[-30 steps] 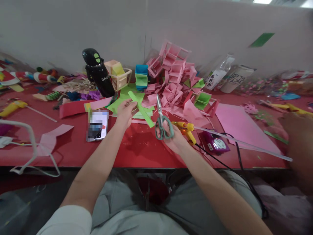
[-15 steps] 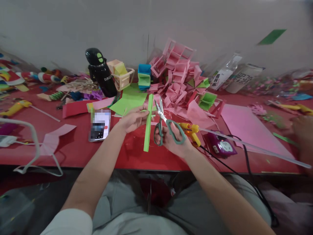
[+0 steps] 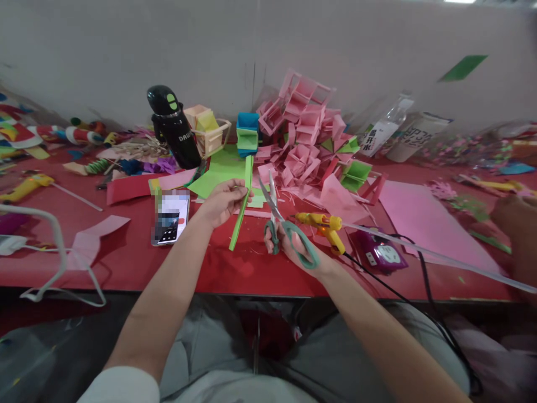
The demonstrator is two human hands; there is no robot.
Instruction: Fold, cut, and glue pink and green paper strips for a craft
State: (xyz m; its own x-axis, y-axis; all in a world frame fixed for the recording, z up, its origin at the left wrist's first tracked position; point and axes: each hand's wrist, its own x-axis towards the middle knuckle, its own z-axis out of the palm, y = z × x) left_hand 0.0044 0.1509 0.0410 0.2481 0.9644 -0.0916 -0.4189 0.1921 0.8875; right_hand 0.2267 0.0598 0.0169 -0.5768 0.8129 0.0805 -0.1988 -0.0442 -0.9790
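Between the thumb and fingers of my left hand [image 3: 225, 201] is a narrow green paper strip [image 3: 240, 220], tilted and held above the red table [image 3: 210, 274]. My right hand [image 3: 296, 249] grips a pair of scissors [image 3: 274, 210] by its grey-green handles, and the blades stand apart, pointing away from me. A gap separates the blades from the strip. Just right of the scissors lies a yellow glue gun [image 3: 323, 222] with a long clear glue stick in its back. Behind my left hand a larger green sheet [image 3: 220, 168] lies flat.
Pink folded-paper pieces [image 3: 308, 120] are heaped at the back. A black bottle [image 3: 178, 131] and a phone [image 3: 171, 215] stand and lie left. Right are a purple power strip [image 3: 380, 251], a pink sheet [image 3: 423, 218] and another person's blurred hand [image 3: 514, 224].
My left hand has shifted slightly left with the green strip, which now leans more. The scissors have opened wider and moved away from the strip. The other person's hand at right has moved.
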